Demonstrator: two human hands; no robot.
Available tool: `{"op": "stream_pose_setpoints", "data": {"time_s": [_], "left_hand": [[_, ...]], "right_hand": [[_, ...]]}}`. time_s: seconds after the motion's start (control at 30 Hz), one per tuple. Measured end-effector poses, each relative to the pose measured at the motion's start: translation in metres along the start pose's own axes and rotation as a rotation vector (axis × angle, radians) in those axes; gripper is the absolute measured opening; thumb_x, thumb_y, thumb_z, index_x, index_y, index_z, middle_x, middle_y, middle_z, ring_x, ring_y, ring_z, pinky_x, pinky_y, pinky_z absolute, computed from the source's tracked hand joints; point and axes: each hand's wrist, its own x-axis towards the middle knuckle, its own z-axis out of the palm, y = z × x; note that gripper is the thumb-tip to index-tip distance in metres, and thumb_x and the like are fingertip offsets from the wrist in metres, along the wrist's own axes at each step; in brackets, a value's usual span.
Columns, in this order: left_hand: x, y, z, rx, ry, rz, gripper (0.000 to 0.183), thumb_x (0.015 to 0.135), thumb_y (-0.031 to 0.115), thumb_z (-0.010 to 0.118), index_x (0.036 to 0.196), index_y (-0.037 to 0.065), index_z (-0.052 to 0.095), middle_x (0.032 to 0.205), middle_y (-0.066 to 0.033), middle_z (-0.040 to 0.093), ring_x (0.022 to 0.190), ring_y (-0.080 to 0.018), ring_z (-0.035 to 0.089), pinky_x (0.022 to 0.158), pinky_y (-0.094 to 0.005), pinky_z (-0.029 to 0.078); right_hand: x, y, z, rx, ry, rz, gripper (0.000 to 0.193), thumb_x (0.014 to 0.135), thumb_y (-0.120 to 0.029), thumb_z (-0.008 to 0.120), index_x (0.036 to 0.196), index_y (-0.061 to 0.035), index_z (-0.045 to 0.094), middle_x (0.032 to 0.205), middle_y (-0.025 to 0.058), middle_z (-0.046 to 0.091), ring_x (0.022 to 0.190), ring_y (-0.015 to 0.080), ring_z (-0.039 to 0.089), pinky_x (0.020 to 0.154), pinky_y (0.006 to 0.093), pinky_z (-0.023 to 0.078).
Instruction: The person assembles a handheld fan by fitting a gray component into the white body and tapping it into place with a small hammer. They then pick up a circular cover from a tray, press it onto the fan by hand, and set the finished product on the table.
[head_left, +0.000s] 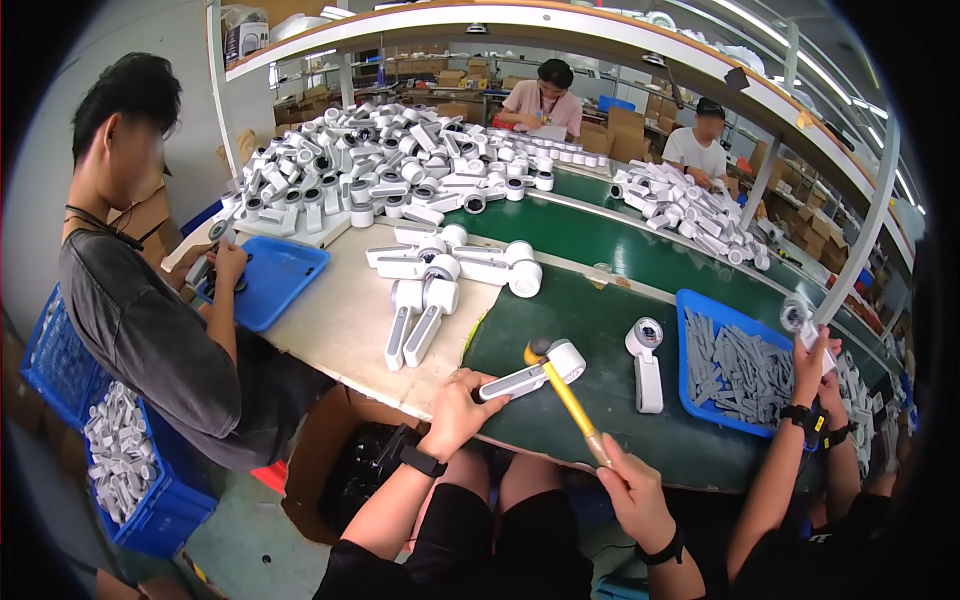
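Observation:
My left hand (pixel 462 408) grips the handle end of a white unit (pixel 515 383) with a round head and a grey strip along its handle. The unit lies on the green mat near the table's front edge. In my right hand (pixel 637 492) is a mallet (pixel 571 400) with a yellow handle. The mallet's dark and orange head is over the unit, near where the handle meets the round head; whether it touches cannot be told. Another white unit (pixel 648 370) lies to the right, its round head facing up.
Several white units (pixel 425 310) lie on the pale board ahead, before a large heap (pixel 360 165). At right stands a blue tray (pixel 735 425) of grey strips, beside a co-worker's hands (pixel 815 360). A person at left works over another blue tray (pixel 290 275). Below is a cardboard box (pixel 310 480).

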Motion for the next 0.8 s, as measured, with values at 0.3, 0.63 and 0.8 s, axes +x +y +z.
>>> {"op": "stream_pose_setpoints", "data": {"time_s": [0.3, 0.63, 0.8], "left_hand": [[-0.006, -0.005, -0.001, 0.027, 0.011, -0.023, 0.03, 0.076, 0.023, 0.082, 0.097, 0.004, 0.073, 0.088, -0.013, 0.064, 0.088, -0.0302, 0.064, 0.079, -0.0384, 0.051], [-0.007, -0.007, 0.004, 0.085, 0.037, 0.04, 0.032, 0.075, 0.026, 0.082, 0.096, 0.002, 0.073, 0.086, -0.0141, 0.064, 0.086, -0.0315, 0.062, 0.078, -0.0401, 0.051], [-0.006, -0.003, 0.002, 0.114, 0.044, 0.052, 0.03, 0.076, 0.026, 0.081, 0.095, 0.003, 0.073, 0.086, -0.0131, 0.065, 0.087, -0.0312, 0.062, 0.079, -0.0406, 0.05]], "right_hand": [[-0.002, -0.009, 0.009, 0.038, -0.014, 0.037, 0.046, 0.092, -0.005, 0.063, 0.137, -0.0021, 0.053, 0.088, 0.0177, 0.061, 0.077, 0.0309, 0.062, 0.072, 0.0356, 0.05], [-0.011, -0.008, 0.015, 0.069, -0.01, -0.025, 0.047, 0.092, -0.003, 0.063, 0.137, 0.0017, 0.052, 0.078, 0.0113, 0.055, 0.067, 0.0186, 0.054, 0.065, 0.029, 0.044], [-0.009, 0.016, 0.004, 0.043, 0.067, -0.012, 0.048, 0.093, -0.002, 0.061, 0.139, 0.0035, 0.049, 0.076, 0.0079, 0.053, 0.065, 0.0143, 0.05, 0.063, 0.0281, 0.044]]}}
